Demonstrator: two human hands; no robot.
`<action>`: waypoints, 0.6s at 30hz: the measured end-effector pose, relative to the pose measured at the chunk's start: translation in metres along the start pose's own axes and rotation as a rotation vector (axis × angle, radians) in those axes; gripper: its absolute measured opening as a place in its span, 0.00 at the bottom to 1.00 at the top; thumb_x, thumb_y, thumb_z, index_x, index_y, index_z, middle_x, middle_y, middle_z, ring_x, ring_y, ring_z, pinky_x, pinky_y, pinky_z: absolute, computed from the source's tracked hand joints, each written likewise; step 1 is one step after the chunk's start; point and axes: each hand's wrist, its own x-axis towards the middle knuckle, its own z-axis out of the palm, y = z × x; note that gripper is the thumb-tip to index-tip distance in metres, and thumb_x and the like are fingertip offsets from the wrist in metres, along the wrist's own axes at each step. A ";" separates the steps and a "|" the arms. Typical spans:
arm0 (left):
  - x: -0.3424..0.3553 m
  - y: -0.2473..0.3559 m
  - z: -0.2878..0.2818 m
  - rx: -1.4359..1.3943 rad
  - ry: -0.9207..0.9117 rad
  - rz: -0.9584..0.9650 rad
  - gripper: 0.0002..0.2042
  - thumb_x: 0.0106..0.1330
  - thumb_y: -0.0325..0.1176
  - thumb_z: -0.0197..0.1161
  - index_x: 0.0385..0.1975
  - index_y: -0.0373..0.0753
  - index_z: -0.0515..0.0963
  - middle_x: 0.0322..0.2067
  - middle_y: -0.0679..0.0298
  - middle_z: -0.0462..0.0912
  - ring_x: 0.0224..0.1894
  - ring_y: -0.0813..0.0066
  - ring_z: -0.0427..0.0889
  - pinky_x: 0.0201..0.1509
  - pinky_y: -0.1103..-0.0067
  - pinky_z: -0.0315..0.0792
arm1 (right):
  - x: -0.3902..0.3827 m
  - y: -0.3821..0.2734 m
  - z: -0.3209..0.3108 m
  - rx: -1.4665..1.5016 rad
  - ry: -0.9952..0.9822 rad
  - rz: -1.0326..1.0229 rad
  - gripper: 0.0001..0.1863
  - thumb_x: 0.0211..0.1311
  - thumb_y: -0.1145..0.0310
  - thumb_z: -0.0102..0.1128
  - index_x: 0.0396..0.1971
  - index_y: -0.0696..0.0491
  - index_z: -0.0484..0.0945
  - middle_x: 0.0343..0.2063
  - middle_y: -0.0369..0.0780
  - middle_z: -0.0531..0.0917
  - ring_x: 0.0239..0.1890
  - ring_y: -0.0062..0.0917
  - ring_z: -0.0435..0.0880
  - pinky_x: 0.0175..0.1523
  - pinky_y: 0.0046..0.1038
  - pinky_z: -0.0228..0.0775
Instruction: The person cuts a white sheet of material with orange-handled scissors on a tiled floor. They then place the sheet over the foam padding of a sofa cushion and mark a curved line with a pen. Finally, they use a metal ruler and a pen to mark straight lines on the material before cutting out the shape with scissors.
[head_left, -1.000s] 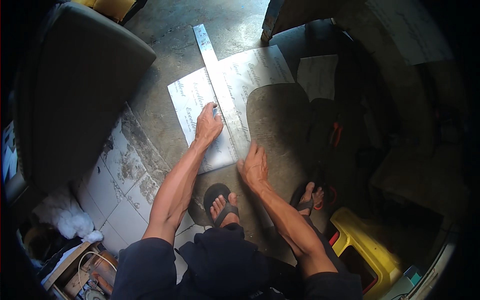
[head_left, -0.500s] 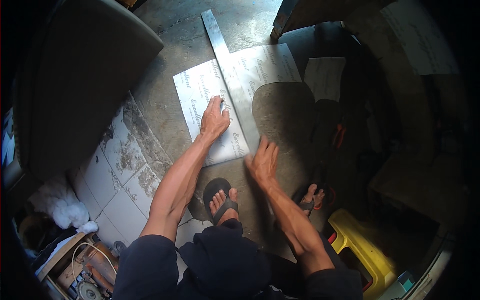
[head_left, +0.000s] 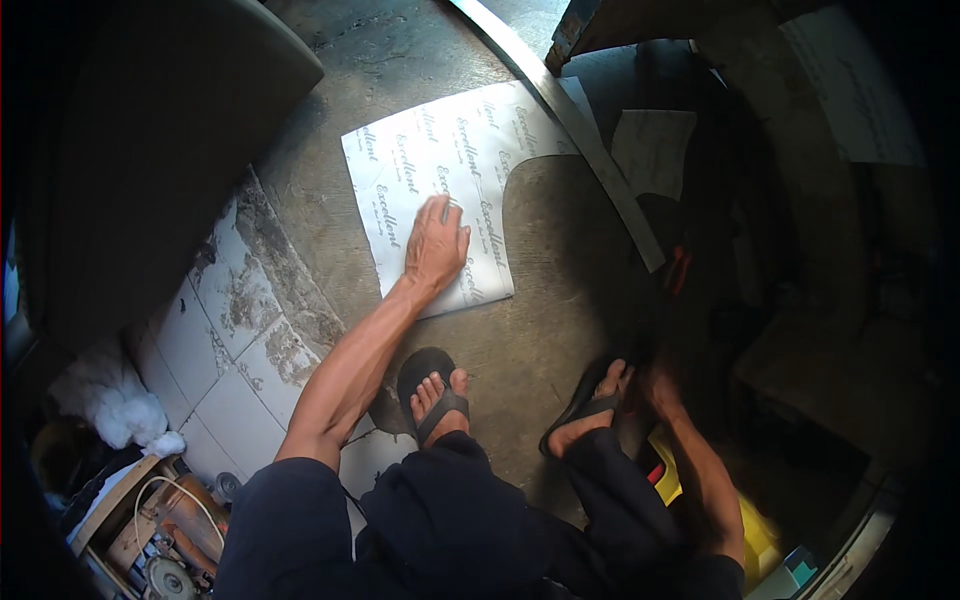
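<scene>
My left hand [head_left: 435, 245] lies on a white printed sheet [head_left: 385, 170] on the floor, fingers curled on a small object I cannot make out. A long metal straightedge [head_left: 610, 175] lies diagonally across the sheet's right side, out of both hands. My right hand [head_left: 655, 390] is low on the right beside my right sandalled foot [head_left: 600, 400], blurred and in shadow; its fingers are unclear. An orange-handled tool [head_left: 679, 268] lies near the straightedge's lower end.
A large dark padded piece [head_left: 170, 140] stands left above white tiles [head_left: 240, 400]. At lower left are white fluff [head_left: 125, 405] and machinery [head_left: 170, 530]. A smaller white sheet [head_left: 650, 150] lies right of the main one. A yellow plastic item [head_left: 760, 540] stands at lower right.
The straightedge has shifted from the sheet's middle to its right side. My right hand has left it and moved down and right toward my foot, which has shifted inward.
</scene>
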 end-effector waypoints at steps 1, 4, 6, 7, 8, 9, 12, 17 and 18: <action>-0.013 0.006 -0.005 -0.036 0.004 0.032 0.12 0.66 0.31 0.64 0.43 0.30 0.77 0.48 0.47 0.76 0.53 0.51 0.76 0.60 0.61 0.71 | -0.018 0.001 0.017 -0.016 -0.091 0.093 0.40 0.61 0.63 0.63 0.70 0.64 0.59 0.65 0.64 0.68 0.66 0.60 0.70 0.71 0.47 0.63; -0.053 0.019 -0.017 -0.081 -0.082 0.194 0.06 0.64 0.30 0.66 0.37 0.36 0.78 0.37 0.55 0.76 0.43 0.57 0.75 0.47 0.65 0.70 | -0.037 -0.034 0.021 0.096 -0.329 0.238 0.46 0.64 0.60 0.63 0.75 0.63 0.50 0.71 0.61 0.63 0.74 0.52 0.64 0.73 0.42 0.61; -0.073 0.018 -0.017 -0.098 -0.120 0.186 0.06 0.63 0.30 0.66 0.37 0.38 0.78 0.37 0.57 0.75 0.44 0.58 0.74 0.48 0.65 0.69 | -0.035 -0.048 0.026 0.322 -0.224 0.269 0.45 0.64 0.60 0.63 0.75 0.60 0.51 0.71 0.58 0.64 0.74 0.48 0.64 0.74 0.39 0.60; -0.078 0.016 -0.014 -0.137 -0.146 0.182 0.06 0.63 0.30 0.65 0.37 0.40 0.77 0.36 0.59 0.75 0.44 0.58 0.74 0.48 0.64 0.68 | -0.036 -0.046 0.029 0.328 -0.223 0.269 0.45 0.64 0.60 0.63 0.75 0.60 0.51 0.71 0.58 0.64 0.74 0.48 0.64 0.74 0.39 0.60; -0.075 0.020 -0.006 -0.153 -0.142 0.192 0.06 0.63 0.30 0.65 0.37 0.40 0.77 0.36 0.59 0.75 0.44 0.58 0.74 0.48 0.64 0.68 | -0.038 -0.023 0.038 0.339 -0.174 0.224 0.45 0.64 0.60 0.63 0.75 0.60 0.52 0.71 0.58 0.65 0.73 0.48 0.65 0.73 0.39 0.60; -0.073 0.026 0.005 -0.160 -0.121 0.188 0.06 0.63 0.30 0.65 0.37 0.40 0.77 0.37 0.59 0.74 0.45 0.59 0.74 0.49 0.64 0.67 | -0.042 0.010 0.047 0.342 -0.125 0.183 0.44 0.65 0.60 0.63 0.75 0.59 0.53 0.70 0.57 0.65 0.73 0.47 0.66 0.73 0.39 0.60; -0.066 0.039 0.025 -0.175 -0.078 0.181 0.07 0.63 0.30 0.66 0.38 0.40 0.78 0.39 0.60 0.74 0.46 0.59 0.73 0.51 0.64 0.65 | -0.046 0.059 0.053 0.356 -0.002 0.028 0.42 0.66 0.59 0.64 0.74 0.58 0.55 0.69 0.56 0.67 0.71 0.46 0.68 0.72 0.39 0.61; -0.085 0.020 0.023 -0.127 -0.060 0.169 0.08 0.64 0.32 0.66 0.41 0.41 0.77 0.41 0.62 0.74 0.49 0.60 0.73 0.58 0.61 0.61 | -0.017 -0.007 0.033 0.386 -0.024 0.014 0.35 0.67 0.62 0.63 0.70 0.59 0.61 0.63 0.54 0.73 0.66 0.42 0.74 0.69 0.38 0.64; -0.085 0.018 0.023 -0.081 -0.059 0.181 0.08 0.64 0.33 0.65 0.40 0.42 0.77 0.41 0.62 0.74 0.49 0.61 0.73 0.63 0.57 0.58 | -0.004 -0.015 0.030 0.249 0.091 0.112 0.33 0.67 0.63 0.64 0.67 0.59 0.62 0.60 0.53 0.75 0.64 0.41 0.76 0.67 0.36 0.67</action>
